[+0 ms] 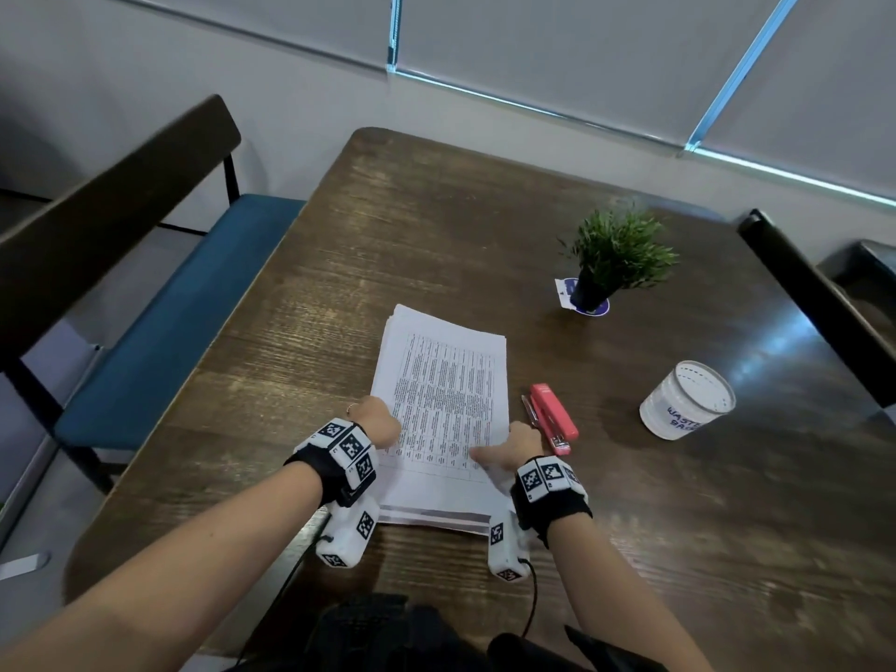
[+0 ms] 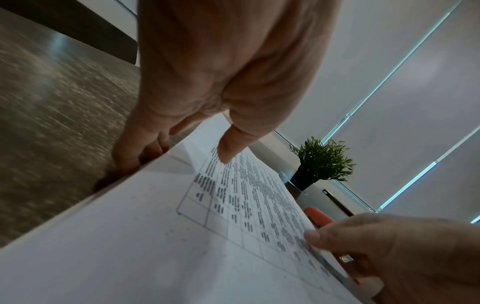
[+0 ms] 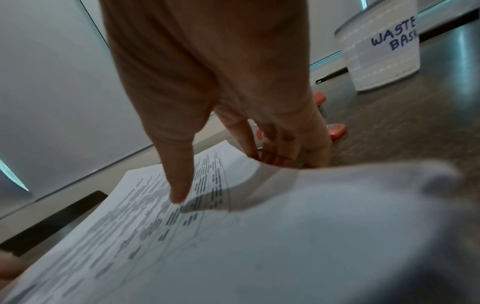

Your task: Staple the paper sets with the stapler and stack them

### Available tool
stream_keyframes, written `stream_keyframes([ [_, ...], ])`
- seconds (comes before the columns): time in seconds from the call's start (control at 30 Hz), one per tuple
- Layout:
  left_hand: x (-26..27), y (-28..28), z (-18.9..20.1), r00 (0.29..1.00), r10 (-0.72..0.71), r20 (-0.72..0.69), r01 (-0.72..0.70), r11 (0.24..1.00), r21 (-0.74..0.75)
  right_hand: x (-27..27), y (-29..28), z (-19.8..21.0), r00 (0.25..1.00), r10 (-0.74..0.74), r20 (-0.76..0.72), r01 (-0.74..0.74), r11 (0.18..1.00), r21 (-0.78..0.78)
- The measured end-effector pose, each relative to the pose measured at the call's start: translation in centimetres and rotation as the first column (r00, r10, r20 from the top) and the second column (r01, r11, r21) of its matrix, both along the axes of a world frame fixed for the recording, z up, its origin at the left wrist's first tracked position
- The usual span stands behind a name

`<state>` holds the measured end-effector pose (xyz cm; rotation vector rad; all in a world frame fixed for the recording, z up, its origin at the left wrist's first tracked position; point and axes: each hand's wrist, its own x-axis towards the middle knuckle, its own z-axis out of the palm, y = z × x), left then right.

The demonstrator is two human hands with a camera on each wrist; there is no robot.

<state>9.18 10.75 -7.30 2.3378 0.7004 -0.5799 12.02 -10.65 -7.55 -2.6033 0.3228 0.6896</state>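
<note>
A stack of printed paper sets (image 1: 443,380) lies mid-table, its near end between my hands. My left hand (image 1: 377,425) holds the stack's left edge, thumb (image 2: 228,148) on the top sheet and fingers (image 2: 135,153) curled down at the edge. At the right edge my right hand (image 1: 509,448) pinches the upper sheets, thumb (image 3: 179,185) on top and fingers (image 3: 283,148) tucked under, so that edge (image 3: 249,164) curls upward. A red stapler (image 1: 555,418) lies on the table just right of the paper, beyond my right hand.
A pen (image 1: 528,410) lies between the paper and the stapler. A clear cup marked as a waste basket (image 1: 686,405) stands to the right, and a small potted plant (image 1: 616,257) is farther back. A blue bench (image 1: 160,322) runs along the table's left side.
</note>
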Motion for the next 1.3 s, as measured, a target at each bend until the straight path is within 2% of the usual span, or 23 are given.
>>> stream_keyframes([
  [0.1,-0.1,0.0,-0.2,1.000,-0.026,-0.017,0.027,0.999,0.041,-1.0,0.6,-0.6,0.999,0.032,0.035,-0.031,0.999,-0.028],
  [0.2,-0.5,-0.1,-0.4,0.999,-0.002,-0.033,0.004,0.998,0.070,-0.6,-0.1,-0.4,0.997,0.031,0.066,-0.038,0.994,0.104],
  [0.27,-0.8,-0.4,-0.4,0.999,0.029,-0.027,-0.027,0.998,0.059,0.1,-1.1,0.5,0.974,-0.027,0.224,-0.005,0.990,0.141],
  [0.33,-1.2,-0.8,-0.6,0.999,0.039,0.027,-0.041,0.997,0.058,0.9,-2.3,1.1,0.895,-0.110,0.432,0.098,0.994,0.051],
  [0.4,-2.1,-1.4,-1.0,0.993,-0.009,0.119,-0.005,0.993,0.117,1.4,-3.4,1.5,0.855,-0.126,0.504,0.174,0.983,-0.049],
  [0.5,-3.1,-2.1,-1.7,0.967,-0.170,0.192,0.117,0.958,0.260,2.1,-5.2,0.6,0.916,-0.047,0.398,0.085,0.993,-0.078],
  [0.57,-3.4,-2.3,-1.7,0.954,-0.223,0.200,0.161,0.944,0.286,2.2,-6.2,-0.1,0.932,0.045,0.361,-0.012,0.995,-0.094],
  [0.8,-3.5,-3.7,-0.8,0.964,-0.235,0.125,0.186,0.932,0.310,-0.5,-6.6,-1.3,0.917,0.094,0.388,-0.086,0.996,-0.038],
  [0.93,-3.5,-5.3,-1.6,0.958,-0.271,0.092,0.234,0.926,0.295,-1.5,-7.1,-1.7,0.927,0.116,0.356,-0.128,0.992,0.010],
  [1.03,-3.6,-6.5,-2.5,0.949,-0.313,0.032,0.286,0.899,0.331,-1.6,-8.1,-1.8,0.897,0.174,0.407,-0.168,0.984,-0.050],
  [1.17,-3.9,-7.1,-2.1,0.951,-0.309,-0.035,0.299,0.880,0.369,-1.5,-9.6,-2.1,0.905,0.335,0.263,-0.328,0.942,-0.072],
  [1.3,-2.3,-7.9,0.2,0.951,-0.277,-0.135,0.306,0.898,0.316,-0.5,-10.9,-1.1,0.893,0.408,0.190,-0.401,0.913,-0.074],
])
